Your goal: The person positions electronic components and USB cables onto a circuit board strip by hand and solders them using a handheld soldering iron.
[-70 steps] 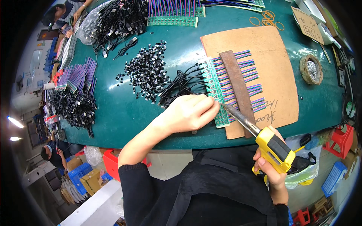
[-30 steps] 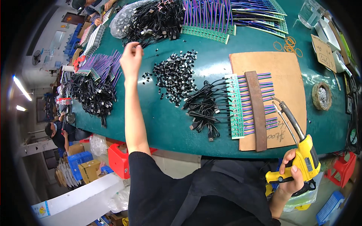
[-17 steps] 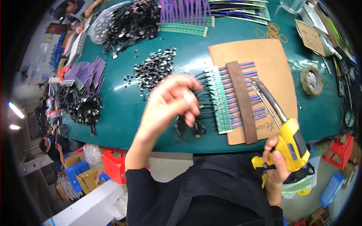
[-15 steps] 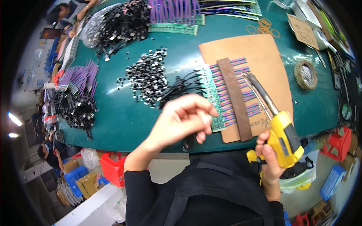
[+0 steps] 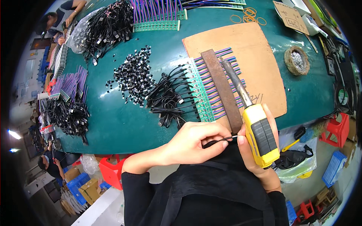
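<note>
My left hand is closed on a thin black cable, its end pointing right. My right hand grips a yellow soldering gun with black pads, and its thumb and a fingertip meet the cable's end. The gun's dark barrel points away over a rusty flat metal bar. Beneath that bar lie purple, blue and green wires, joined to a green circuit board strip. Black cables run from the strip's left edge into a loose bundle.
Brown cardboard lies under the wires. Small black connectors are heaped to the left. Further off are more cables, wired boards and rubber bands. A round dish stands at right. Another person sits far left.
My left hand has come down from the strip's near end to my right hand, with a black cable now plainly in it. The soldering gun has shifted left and turned. The whole view has shifted slightly.
</note>
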`<state>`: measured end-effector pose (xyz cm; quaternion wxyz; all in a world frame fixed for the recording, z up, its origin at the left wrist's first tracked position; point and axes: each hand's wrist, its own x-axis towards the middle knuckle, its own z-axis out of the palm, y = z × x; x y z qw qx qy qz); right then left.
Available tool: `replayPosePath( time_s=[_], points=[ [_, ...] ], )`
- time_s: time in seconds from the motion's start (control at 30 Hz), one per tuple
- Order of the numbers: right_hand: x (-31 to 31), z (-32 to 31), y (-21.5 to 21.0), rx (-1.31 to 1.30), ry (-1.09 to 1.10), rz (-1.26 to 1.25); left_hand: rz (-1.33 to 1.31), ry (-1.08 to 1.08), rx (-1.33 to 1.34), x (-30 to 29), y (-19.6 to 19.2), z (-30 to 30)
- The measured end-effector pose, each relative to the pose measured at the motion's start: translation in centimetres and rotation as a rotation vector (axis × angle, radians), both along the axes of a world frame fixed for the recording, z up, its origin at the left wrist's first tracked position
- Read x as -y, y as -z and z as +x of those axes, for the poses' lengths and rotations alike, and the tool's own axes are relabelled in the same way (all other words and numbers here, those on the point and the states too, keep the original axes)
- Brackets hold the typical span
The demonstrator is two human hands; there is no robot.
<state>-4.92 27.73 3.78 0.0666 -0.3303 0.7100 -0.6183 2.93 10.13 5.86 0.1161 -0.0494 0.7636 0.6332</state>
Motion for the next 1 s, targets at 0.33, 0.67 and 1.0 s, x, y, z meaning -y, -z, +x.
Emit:
replayPosePath(
  time_s=[0.33,0.67,1.0],
  points=[
    [0.4,0.8,0.3,0.001,-0.057,-0.017,0.007,-0.240,-0.303,-1.6,2.0,1.3],
    [0.5,1.5,0.7,0.034,-0.062,0.017,-0.118,-0.355,-0.468,-2.3,2.8,1.6],
    [-2.2,0.6,-0.4,0.571,-0.044,-0.043,-0.626,-0.411,-0.361,2.5,2.8,-0.2]
  ],
)
